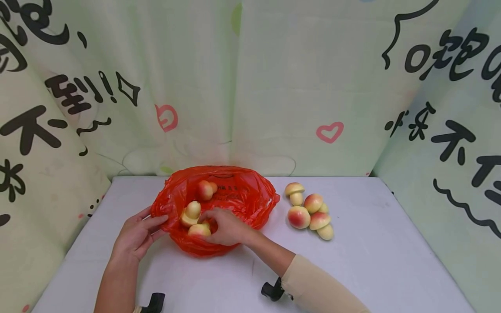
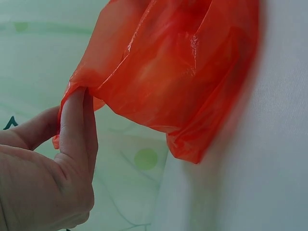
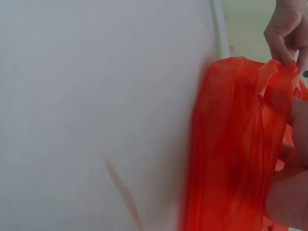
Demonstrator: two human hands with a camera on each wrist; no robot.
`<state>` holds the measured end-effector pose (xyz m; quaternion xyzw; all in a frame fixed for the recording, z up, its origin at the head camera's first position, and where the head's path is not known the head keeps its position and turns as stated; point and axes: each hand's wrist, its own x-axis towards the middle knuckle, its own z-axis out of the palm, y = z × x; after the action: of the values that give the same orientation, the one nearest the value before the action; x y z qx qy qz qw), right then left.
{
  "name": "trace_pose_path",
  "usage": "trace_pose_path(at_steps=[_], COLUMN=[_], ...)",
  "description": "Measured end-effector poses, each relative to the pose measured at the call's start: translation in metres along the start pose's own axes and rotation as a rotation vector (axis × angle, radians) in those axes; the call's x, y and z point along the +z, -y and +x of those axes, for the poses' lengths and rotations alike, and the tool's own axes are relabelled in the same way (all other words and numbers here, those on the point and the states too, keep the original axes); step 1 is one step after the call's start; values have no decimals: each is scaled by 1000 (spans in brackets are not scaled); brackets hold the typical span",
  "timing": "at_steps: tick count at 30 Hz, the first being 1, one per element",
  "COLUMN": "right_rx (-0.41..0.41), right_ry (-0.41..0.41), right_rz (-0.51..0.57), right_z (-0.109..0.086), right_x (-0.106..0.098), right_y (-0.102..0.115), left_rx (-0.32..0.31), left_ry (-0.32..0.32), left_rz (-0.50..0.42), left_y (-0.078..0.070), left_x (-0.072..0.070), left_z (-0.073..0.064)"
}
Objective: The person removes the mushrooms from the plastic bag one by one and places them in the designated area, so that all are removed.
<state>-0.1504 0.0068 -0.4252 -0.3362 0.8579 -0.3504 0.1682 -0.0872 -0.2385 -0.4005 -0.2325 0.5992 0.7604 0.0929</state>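
An orange-red plastic bag (image 1: 250, 184) lies with its mouth wide on the white table. My left hand (image 1: 137, 234) pinches its left rim between thumb and fingers; the left wrist view shows the hand (image 2: 57, 168) with the thin film (image 2: 163, 72) caught there. My right hand (image 1: 226, 227) reaches inside, thumb and fingers around a yellow-and-red mushroom (image 1: 199, 229) that looks artificial. Against that one rests a second mushroom (image 1: 192, 211), stem up. Farther back in the bag lies a redder mushroom (image 1: 205, 190). In the right wrist view, the bag's side (image 3: 231, 144) partly hides my right fingers.
Several similar mushrooms sit in a cluster right of the bag, among them a round red-capped one (image 1: 298, 217) and a paler one (image 1: 295, 193). A white cloth covers the table (image 1: 375, 261). Printed curtains (image 1: 274, 87) hang behind it and on both sides.
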Motion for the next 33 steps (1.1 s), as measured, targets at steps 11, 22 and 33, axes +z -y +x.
trace_pose_path(at_steps=[11, 22, 33], right_rx=[19, 42, 49], right_ry=[15, -13, -50], right_rz=[-10, 15, 3], right_z=[2, -2, -7], right_x=[2, 2, -12], right_y=[1, -1, -1], left_rx=[0, 1, -3], left_ry=[-2, -6, -6], left_rz=[5, 9, 8], left_y=[0, 0, 0], left_x=[1, 1, 2], left_z=[0, -2, -2])
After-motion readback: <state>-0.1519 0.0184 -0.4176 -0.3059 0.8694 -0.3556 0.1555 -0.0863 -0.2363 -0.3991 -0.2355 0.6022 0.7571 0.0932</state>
